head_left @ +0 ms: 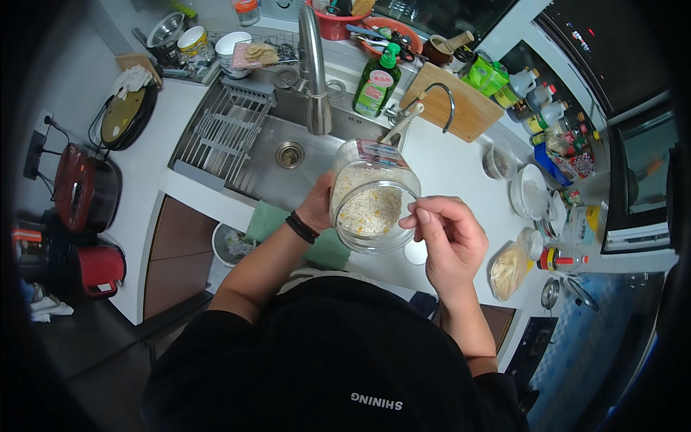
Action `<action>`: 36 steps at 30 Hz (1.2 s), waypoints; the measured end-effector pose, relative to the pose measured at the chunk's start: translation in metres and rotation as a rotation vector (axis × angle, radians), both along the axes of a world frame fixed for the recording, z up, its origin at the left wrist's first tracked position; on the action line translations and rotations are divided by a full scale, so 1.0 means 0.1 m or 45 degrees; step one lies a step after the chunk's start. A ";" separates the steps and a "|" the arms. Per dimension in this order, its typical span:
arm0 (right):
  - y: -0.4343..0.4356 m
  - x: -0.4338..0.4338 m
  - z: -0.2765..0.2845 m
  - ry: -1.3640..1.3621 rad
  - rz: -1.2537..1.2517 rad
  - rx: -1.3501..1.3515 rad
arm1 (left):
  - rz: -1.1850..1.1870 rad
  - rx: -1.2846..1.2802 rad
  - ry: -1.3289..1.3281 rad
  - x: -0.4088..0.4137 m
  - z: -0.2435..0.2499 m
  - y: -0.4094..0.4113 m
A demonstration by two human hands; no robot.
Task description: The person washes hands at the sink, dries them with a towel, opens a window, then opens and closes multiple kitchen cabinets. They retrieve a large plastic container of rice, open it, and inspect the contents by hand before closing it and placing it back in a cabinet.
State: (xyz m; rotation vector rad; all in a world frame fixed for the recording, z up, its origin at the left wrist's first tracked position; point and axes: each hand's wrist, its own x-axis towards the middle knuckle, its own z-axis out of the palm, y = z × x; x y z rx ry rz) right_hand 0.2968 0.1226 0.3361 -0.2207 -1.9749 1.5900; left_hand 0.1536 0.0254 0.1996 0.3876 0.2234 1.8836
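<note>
My left hand (318, 202) grips the side of a clear jar (351, 156), tilted so that its open mouth faces me. Pale flakes (367, 213) that look like rolled oats, with some yellow bits among them, lie inside. At the right edge of the mouth is my right hand (451, 232), its thumb and fingertips drawn together. Whether these fingers pinch the rim or a small piece cannot be made out. A white round thing (415, 252), perhaps a lid, lies on the counter below, partly hidden by the jar and my right hand.
Behind the jar is a steel sink (318, 154) with a faucet (318, 102) and drying rack (227, 129). A green cloth (329, 251) drapes over the front edge. Dish soap (377, 81), a cutting board (459, 102) and bowls (526, 189) stand around; a bagged food item (507, 270) lies right.
</note>
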 end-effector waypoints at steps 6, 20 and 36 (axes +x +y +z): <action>-0.04 0.05 0.10 0.122 0.031 0.086 | -0.008 0.043 -0.036 0.00 0.09 -0.04; -0.05 0.05 -0.07 0.321 -0.023 -0.104 | -0.035 -0.156 0.247 -0.18 0.39 -0.22; 0.10 0.13 -0.43 0.260 -0.043 -0.529 | -0.099 -0.448 0.032 -0.17 0.17 -0.23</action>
